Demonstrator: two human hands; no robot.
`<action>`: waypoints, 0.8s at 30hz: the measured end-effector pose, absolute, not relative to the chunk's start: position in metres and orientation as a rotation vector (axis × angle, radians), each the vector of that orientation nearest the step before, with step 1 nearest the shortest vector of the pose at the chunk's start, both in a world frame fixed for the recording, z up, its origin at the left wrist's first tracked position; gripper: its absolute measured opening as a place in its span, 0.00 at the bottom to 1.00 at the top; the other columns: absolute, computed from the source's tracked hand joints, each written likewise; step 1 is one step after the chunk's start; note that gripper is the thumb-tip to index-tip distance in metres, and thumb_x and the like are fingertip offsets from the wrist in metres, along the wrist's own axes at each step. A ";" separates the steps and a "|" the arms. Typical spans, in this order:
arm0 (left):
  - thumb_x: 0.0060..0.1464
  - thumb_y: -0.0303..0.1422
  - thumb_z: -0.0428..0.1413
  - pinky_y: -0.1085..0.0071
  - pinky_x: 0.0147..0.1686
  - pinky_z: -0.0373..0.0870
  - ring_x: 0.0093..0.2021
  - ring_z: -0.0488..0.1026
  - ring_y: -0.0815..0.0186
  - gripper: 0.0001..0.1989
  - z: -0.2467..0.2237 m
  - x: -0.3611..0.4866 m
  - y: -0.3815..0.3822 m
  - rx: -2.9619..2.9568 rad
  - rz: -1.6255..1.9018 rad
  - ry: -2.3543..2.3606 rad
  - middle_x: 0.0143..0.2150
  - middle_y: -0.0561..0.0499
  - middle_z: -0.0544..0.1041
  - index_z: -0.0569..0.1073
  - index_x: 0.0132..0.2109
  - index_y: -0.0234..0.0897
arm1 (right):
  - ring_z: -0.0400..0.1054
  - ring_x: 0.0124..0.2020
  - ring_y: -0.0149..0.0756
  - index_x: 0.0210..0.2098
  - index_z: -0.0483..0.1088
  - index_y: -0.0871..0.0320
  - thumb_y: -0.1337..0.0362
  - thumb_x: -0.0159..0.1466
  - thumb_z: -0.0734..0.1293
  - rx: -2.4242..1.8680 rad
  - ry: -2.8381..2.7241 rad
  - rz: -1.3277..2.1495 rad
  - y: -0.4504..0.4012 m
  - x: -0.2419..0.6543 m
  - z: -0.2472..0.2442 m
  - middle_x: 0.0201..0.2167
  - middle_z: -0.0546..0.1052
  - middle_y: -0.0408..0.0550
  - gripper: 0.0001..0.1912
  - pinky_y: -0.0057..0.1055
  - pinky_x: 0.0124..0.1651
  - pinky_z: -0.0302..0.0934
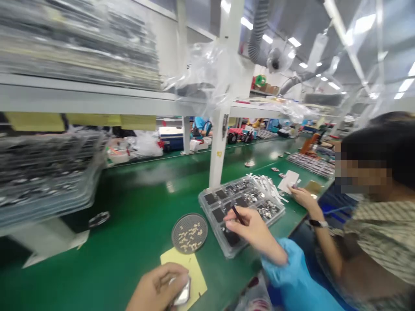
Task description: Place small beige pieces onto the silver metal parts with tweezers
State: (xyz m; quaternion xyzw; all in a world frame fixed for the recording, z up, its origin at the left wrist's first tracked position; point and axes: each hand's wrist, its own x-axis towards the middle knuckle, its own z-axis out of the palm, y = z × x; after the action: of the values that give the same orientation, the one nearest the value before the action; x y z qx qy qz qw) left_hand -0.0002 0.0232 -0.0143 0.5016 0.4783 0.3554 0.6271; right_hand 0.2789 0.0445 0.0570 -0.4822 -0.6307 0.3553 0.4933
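My left hand (162, 285) is closed on a small silvery metal part (183, 293) at the bottom of the view, over a yellow sheet (198, 276). Between its fingers my right hand (248, 226), in a blue sleeve, holds a dark pen-like tool (238, 214) above a clear compartment tray (228, 249). Dark pads and small metal pieces fill the tray's compartments. A round grey dish (175, 233) with many small tan pieces lies on the green table, left of the tray, at the top edge of the yellow sheet.
Stacked clear trays (48, 172) stand at the left. A white post (221, 151) rises behind the compartment tray, near white strips (267, 185). At the right a person (366, 224) handles a small item beside a white card (288, 180). A shelf (97, 101) crosses above.
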 end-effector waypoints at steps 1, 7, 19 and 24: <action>0.42 0.62 0.68 0.74 0.18 0.63 0.19 0.66 0.68 0.33 -0.010 -0.001 0.023 1.150 0.807 1.070 0.24 0.48 0.73 0.79 0.35 0.32 | 0.73 0.36 0.35 0.34 0.80 0.59 0.55 0.61 0.75 -1.155 -1.521 0.855 0.035 0.265 0.051 0.33 0.76 0.46 0.12 0.29 0.41 0.68; 0.54 0.62 0.58 0.76 0.18 0.49 0.19 0.62 0.71 0.37 0.002 -0.009 0.023 1.159 0.859 1.079 0.27 0.45 0.76 0.79 0.46 0.28 | 0.74 0.30 0.35 0.32 0.80 0.58 0.51 0.60 0.76 -1.098 -1.433 1.184 -0.007 0.201 0.008 0.28 0.78 0.48 0.15 0.27 0.33 0.67; 0.60 0.42 0.57 0.65 0.55 0.70 0.53 0.75 0.56 0.23 0.002 -0.015 0.012 1.322 0.979 0.963 0.56 0.42 0.78 0.77 0.58 0.36 | 0.64 0.24 0.29 0.29 0.73 0.61 0.40 0.56 0.75 -1.197 -1.240 1.448 0.006 0.184 -0.008 0.21 0.75 0.46 0.28 0.25 0.28 0.57; 0.59 0.40 0.56 0.60 0.56 0.71 0.56 0.74 0.51 0.26 0.000 -0.014 0.007 1.561 0.946 1.102 0.60 0.40 0.74 0.75 0.61 0.35 | 0.55 0.21 0.25 0.29 0.73 0.61 0.41 0.58 0.75 -1.163 -1.222 1.487 0.006 0.184 -0.009 0.18 0.68 0.41 0.26 0.24 0.27 0.54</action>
State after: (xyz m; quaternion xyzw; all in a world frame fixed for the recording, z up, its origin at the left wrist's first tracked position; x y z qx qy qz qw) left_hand -0.0144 0.0073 0.0001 0.6408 0.4525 0.3885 0.4835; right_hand 0.1840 0.0064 -0.0094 -0.4666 -0.4901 0.5965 0.4318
